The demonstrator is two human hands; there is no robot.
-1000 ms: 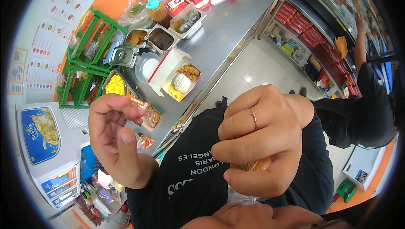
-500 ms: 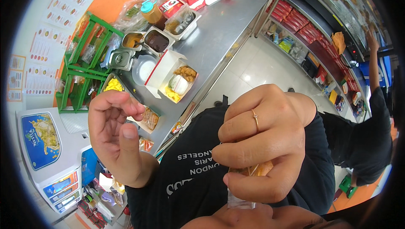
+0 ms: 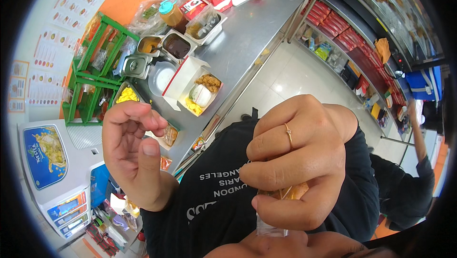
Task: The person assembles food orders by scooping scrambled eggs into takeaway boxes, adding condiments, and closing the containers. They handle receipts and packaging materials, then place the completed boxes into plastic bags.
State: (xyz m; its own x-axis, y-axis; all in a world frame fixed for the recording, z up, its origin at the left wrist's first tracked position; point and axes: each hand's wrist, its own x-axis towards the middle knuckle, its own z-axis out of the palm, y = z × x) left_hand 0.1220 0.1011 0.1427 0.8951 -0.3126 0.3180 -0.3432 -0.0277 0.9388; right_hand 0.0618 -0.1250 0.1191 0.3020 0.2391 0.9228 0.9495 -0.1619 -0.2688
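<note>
Right hand: the right hand is curled tight, thumb and fingers pinched on a small clear sachet with orange-brown filling; a thin ring sits on one finger.
Left hand: the left hand is half closed, fingers bent over toward the thumb, thumb upright; I cannot tell whether anything lies between its fingertips.
Sachet position: near, low in the view and right of centre, close to the person's face, in front of the black shirt.
Long axis: roughly up and down; the filled end is hidden inside the right hand's grip, the clear empty end hangs below the thumb.
Direction from hands: the sachet is inside the right hand, and lies to the right of and lower than the left hand.
Nearer hand: the right, which has it; the left is well apart from it, with the shirt showing between them.
Table: the steel table lies far and to the left of both hands, carrying an open food box with fried pieces and a white portion, metal sauce tubs, and a green rack.
Box versus hands: the box is beyond the left hand, nearer to it than to the right.
</note>
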